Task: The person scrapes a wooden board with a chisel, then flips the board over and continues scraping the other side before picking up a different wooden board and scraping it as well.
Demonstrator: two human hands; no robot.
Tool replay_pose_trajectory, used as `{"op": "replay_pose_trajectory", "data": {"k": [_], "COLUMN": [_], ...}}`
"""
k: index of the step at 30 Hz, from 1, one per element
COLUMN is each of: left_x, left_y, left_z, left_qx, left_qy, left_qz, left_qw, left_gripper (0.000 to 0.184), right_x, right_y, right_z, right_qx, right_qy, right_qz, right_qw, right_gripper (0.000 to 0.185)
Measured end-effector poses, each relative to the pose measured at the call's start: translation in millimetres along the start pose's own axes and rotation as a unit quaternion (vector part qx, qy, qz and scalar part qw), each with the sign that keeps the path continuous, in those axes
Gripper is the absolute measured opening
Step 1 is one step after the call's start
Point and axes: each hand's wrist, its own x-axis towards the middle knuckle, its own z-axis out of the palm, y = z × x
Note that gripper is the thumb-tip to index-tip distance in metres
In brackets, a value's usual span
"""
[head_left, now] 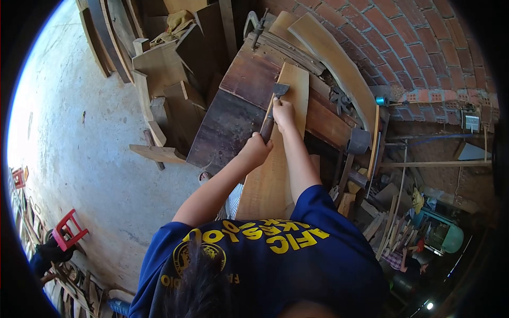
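Note:
Both hands are closed around one broad-bladed chisel with a long brown handle. Lower on the handle is my left hand, its fingers wrapped round it. My right hand grips farther forward, close to the dark, flared blade. The blade lies over the left edge of a long light-brown wooden board, near its far end; exact contact is unclear. This board runs from my body across a dark, worn workbench.
A metal clamp stands at the bench's far end. A curved plank lies beside the brick wall. Wooden pieces are stacked left of the bench. A red plastic stool is on the concrete floor. Another person is at lower right.

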Motion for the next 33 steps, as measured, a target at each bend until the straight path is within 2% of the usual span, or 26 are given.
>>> {"op": "replay_pose_trajectory", "data": {"k": [2, 4, 8, 11, 15, 18, 23, 25, 29, 31, 33], "left_x": [-3, -6, -2, 2, -6, -5, 6, 4, 7, 11, 14], "left_y": [0, 2, -8, -7, -7, -15, -11, -11, -18, -15, -9], "left_z": [2, -2, -4, -3, -5, 1, 5, -2, 2, -2, -8], "left_qx": [0.006, -0.007, 0.002, 0.021, 0.015, 0.0, 0.015, 0.0, 0.006, -0.068, -0.079], "left_qy": [-0.011, 0.003, -0.006, -0.013, -0.007, -0.003, -0.007, -0.015, 0.0, -0.058, -0.058], "left_qz": [-0.003, -0.009, 0.003, -0.007, -0.002, 0.005, 0.01, -0.013, 0.002, -0.031, -0.023], "left_qw": [1.0, 1.0, 1.0, 1.0, 1.0, 1.0, 1.0, 1.0, 1.0, 0.996, 0.995], "left_gripper": [0.049, 0.048, 0.048, 0.046, 0.046, 0.048, 0.05, 0.052, 0.054, 0.055, 0.057], "right_x": [0, -2, -4, 5, -5, -9, -7, 3, -1, 0, 7], "right_y": [6, 9, 8, 11, 9, 11, -5, 7, 4, 0, -1], "right_z": [-1, 5, 4, 4, 7, 5, -5, 5, 4, 5, 6], "right_qx": [0.019, 0.001, -0.062, -0.003, -0.033, -0.089, -0.036, -0.06, -0.102, -0.084, -0.1], "right_qy": [-0.008, 0.032, 0.039, 0.002, 0.031, 0.014, -0.015, 0.025, 0.039, 0.044, 0.054], "right_qz": [0.009, -0.031, -0.069, -0.036, -0.045, -0.034, -0.001, -0.057, -0.081, -0.066, -0.07], "right_qw": [1.0, 0.999, 0.995, 0.999, 0.998, 0.995, 0.999, 0.996, 0.991, 0.993, 0.991], "right_gripper": [0.043, 0.043, 0.043, 0.043, 0.044, 0.045, 0.043, 0.043, 0.041, 0.041, 0.042]}}
